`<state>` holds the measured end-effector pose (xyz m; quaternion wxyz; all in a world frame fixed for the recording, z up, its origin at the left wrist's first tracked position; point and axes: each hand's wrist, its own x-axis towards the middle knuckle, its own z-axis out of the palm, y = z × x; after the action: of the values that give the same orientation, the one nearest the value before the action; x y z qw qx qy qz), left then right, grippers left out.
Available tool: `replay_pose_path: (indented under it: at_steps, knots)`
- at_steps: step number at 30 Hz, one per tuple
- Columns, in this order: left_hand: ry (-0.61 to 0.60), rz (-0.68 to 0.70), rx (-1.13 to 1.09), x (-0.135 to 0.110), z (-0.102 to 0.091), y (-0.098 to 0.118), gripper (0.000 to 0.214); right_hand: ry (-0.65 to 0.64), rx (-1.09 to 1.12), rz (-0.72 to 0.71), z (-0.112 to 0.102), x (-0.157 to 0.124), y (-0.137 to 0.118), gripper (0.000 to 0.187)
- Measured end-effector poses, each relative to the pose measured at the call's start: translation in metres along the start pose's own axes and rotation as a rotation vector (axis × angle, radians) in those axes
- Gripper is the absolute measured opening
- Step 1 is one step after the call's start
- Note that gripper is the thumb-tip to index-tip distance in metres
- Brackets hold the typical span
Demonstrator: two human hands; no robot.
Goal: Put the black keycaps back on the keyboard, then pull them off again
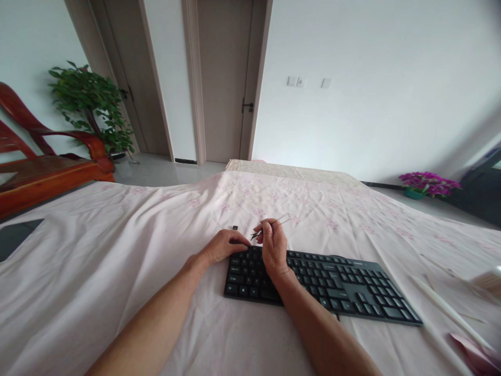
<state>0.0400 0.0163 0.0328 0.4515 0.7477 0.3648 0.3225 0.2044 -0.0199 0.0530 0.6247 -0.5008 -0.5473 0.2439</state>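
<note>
Right hand (274, 243) fingers gripping wire-looped tool (257, 233) over computer keyboard (332, 280), left hand (224, 245) at rear-left edge, grip unclear, loose keycap (235, 227) nearby

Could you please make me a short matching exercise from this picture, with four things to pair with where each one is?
Column one
1. Keyboard
2. Small black piece
3. Wire tool
4. Flowers

Column two
A. Held in the right hand
B. In a pot at the far right
C. On the cloth, partly hidden by the right forearm
D. On the cloth, just beyond the left hand

Right pairs: 1-C, 2-D, 3-A, 4-B
</note>
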Motion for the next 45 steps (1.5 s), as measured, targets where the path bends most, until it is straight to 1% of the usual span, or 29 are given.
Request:
replay_pose_path:
  at_steps: [5,11,14,16,20,23,26,30,35,38,45]
  knots:
    - [0.014,-0.011,-0.005,0.000,0.002,-0.002,0.020,-0.015,0.010,-0.003,0.000,0.000,-0.001,0.025]
    - [0.085,-0.066,-0.007,0.002,0.004,-0.005,0.023,-0.018,0.004,-0.003,-0.002,0.000,-0.001,0.025]
    - [0.124,-0.073,-0.055,0.004,0.005,-0.006,0.023,-0.027,0.009,0.006,-0.002,0.000,0.000,0.025]
    - [0.176,-0.080,-0.066,0.005,0.007,-0.007,0.023,-0.032,0.012,0.014,-0.001,0.000,0.000,0.025]
    - [0.330,-0.112,-0.043,0.008,0.009,-0.013,0.022,-0.021,0.022,0.019,0.000,0.001,0.001,0.025]
    - [0.362,-0.114,-0.057,0.008,0.010,-0.015,0.024,-0.026,0.028,0.019,0.001,0.001,0.001,0.026]
    - [0.370,-0.057,0.072,0.006,0.009,-0.011,0.021,-0.039,0.032,0.025,0.001,0.001,0.001,0.026]
    - [0.454,0.043,0.275,0.008,0.004,-0.002,0.018,-0.047,0.037,0.028,-0.001,0.001,0.001,0.025]
    - [0.538,0.044,0.428,0.023,-0.005,0.000,0.018,-0.051,0.028,0.027,-0.002,0.001,0.001,0.027]
    - [0.539,0.043,0.507,0.032,-0.006,-0.005,0.018,-0.051,0.025,0.035,-0.002,0.001,0.001,0.027]
    - [0.416,-0.013,0.576,0.041,-0.003,-0.023,0.019,-0.066,0.009,0.027,-0.002,0.001,0.001,0.027]
